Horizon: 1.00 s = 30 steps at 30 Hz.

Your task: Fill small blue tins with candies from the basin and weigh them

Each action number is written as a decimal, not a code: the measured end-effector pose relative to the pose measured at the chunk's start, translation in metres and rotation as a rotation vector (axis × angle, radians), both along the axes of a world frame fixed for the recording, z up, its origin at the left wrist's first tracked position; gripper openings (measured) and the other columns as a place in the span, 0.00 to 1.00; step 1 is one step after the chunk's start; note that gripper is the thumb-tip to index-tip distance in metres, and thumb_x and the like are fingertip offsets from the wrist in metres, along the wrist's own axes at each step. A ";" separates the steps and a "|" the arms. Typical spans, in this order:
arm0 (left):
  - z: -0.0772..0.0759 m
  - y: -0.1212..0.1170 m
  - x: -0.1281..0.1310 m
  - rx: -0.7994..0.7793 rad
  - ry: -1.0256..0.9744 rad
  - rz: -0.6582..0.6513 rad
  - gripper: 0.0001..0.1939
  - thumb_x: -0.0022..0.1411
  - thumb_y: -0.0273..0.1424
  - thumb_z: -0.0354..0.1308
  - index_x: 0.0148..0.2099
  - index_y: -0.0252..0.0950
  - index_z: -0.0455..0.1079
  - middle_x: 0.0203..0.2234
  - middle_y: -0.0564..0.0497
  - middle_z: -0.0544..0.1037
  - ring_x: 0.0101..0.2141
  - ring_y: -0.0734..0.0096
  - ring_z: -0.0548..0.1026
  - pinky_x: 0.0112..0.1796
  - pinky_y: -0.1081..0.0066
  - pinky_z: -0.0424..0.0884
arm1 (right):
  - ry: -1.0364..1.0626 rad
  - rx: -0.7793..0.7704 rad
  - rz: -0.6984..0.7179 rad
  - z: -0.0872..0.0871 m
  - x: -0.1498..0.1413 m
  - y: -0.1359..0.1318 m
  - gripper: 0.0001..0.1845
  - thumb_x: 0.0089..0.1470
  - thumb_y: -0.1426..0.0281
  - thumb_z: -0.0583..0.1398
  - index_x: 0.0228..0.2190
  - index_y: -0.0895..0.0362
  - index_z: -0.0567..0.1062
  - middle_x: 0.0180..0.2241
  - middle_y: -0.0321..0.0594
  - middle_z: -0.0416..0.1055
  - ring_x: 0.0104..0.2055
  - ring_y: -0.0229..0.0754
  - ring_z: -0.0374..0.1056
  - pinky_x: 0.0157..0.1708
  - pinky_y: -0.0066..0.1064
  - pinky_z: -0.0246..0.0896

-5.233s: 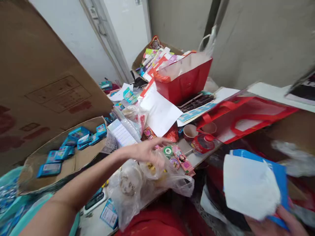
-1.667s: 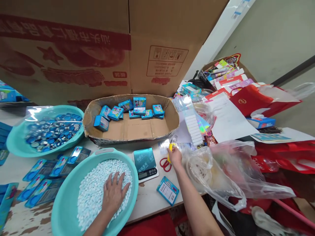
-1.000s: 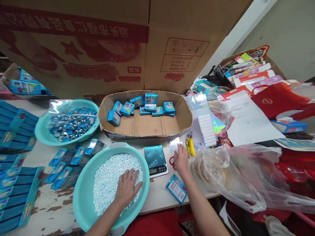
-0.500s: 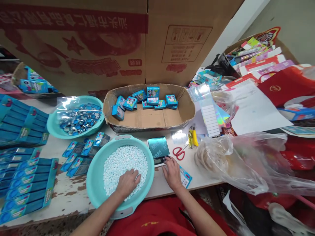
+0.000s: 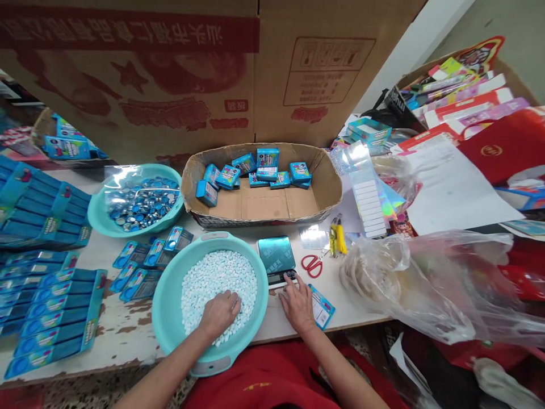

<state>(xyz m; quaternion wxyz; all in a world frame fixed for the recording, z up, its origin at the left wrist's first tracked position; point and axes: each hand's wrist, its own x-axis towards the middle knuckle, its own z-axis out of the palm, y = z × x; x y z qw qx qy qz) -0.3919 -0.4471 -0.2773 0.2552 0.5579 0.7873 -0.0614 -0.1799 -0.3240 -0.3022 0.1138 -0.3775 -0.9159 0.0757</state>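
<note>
My left hand [image 5: 220, 313] rests in a teal basin [image 5: 170, 284] of small white tablets [image 5: 217, 278], fingers curled down into the pile. My right hand [image 5: 297, 301] lies on the table with its fingers stretched out, the tips touching the front edge of a small digital scale [image 5: 276, 255]. It partly covers a blue card packet [image 5: 321, 307]. Red scissors [image 5: 313, 264] and a yellow-handled tool [image 5: 338, 241] lie just past the right hand.
A cardboard tray [image 5: 323, 196] holds several blue boxes [image 5: 259, 170]. A second teal basin [image 5: 102, 218] holds round blue tins. Blue flat packets [image 5: 46, 307] cover the left. A clear plastic bag [image 5: 426, 284] and red bags [image 5: 498, 150] crowd the right. A big carton [image 5: 170, 74] stands behind.
My right hand drew back from the yellow tool to the scale's front edge. My left hand stayed in the tablets, fingers curling. The view shifted slightly.
</note>
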 end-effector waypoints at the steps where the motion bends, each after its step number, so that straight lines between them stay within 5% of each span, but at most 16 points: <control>1: 0.000 0.001 0.000 -0.006 0.003 0.000 0.19 0.67 0.35 0.37 0.42 0.37 0.69 0.36 0.46 0.74 0.40 0.62 0.72 0.35 0.68 0.62 | -0.003 -0.001 -0.007 -0.001 -0.001 0.001 0.04 0.56 0.71 0.54 0.32 0.55 0.69 0.53 0.46 0.67 0.59 0.53 0.53 0.49 0.46 0.52; 12: 0.001 0.003 0.003 -0.013 -0.016 0.023 0.20 0.67 0.36 0.36 0.43 0.37 0.69 0.37 0.46 0.73 0.41 0.62 0.70 0.37 0.67 0.61 | 0.028 -0.008 0.022 0.000 -0.004 0.005 0.07 0.56 0.73 0.54 0.37 0.55 0.70 0.50 0.47 0.69 0.57 0.53 0.57 0.52 0.48 0.46; 15: 0.006 -0.001 0.006 0.034 -0.060 0.055 0.19 0.66 0.40 0.38 0.44 0.39 0.68 0.39 0.47 0.73 0.43 0.61 0.68 0.39 0.66 0.62 | 0.068 0.027 -0.003 0.004 0.015 0.002 0.14 0.57 0.71 0.53 0.46 0.57 0.66 0.53 0.50 0.65 0.56 0.53 0.56 0.51 0.47 0.49; 20: 0.012 -0.009 0.010 0.091 -0.073 -0.080 0.19 0.63 0.42 0.45 0.48 0.39 0.67 0.44 0.44 0.70 0.45 0.55 0.67 0.43 0.62 0.63 | 0.041 0.092 -0.234 -0.009 0.061 -0.004 0.37 0.53 0.51 0.54 0.56 0.62 0.57 0.55 0.63 0.59 0.56 0.64 0.53 0.51 0.56 0.46; 25: 0.008 -0.011 -0.003 -0.015 -0.128 -0.137 0.16 0.61 0.37 0.46 0.48 0.40 0.67 0.42 0.45 0.72 0.39 0.58 0.72 0.38 0.63 0.66 | 0.081 -0.173 -0.362 -0.015 0.074 0.003 0.37 0.43 0.54 0.61 0.52 0.59 0.63 0.43 0.56 0.67 0.45 0.62 0.63 0.41 0.53 0.59; 30: 0.003 -0.011 -0.021 0.097 -0.359 0.189 0.10 0.58 0.35 0.48 0.34 0.36 0.68 0.29 0.48 0.74 0.34 0.62 0.74 0.36 0.67 0.65 | 0.440 -0.626 -0.378 0.038 0.057 -0.004 0.41 0.36 0.62 0.64 0.52 0.57 0.59 0.48 0.49 0.66 0.48 0.53 0.64 0.48 0.45 0.60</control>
